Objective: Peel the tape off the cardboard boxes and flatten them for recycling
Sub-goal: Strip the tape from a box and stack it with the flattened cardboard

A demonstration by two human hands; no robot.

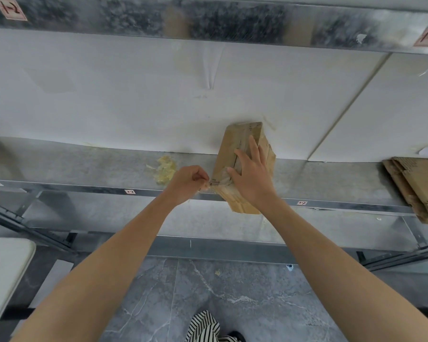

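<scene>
Striped trouser leg (pixel 204 325) sits lowest. Beyond it lies the cardboard box (pixel 229 144) — left hand (pixel 187 182) pinches tape (pixel 219 183) at its near-left corner, right hand (pixel 251 176) presses its top, fingers spread.

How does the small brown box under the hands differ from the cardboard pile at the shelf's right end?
The small brown cardboard box is not yet flattened; the brown cardboard pile lies flattened. The box is handled: left hand pinches its tape, right hand presses its top; the pile is untouched. Both rest on the grey metal shelf.
</scene>
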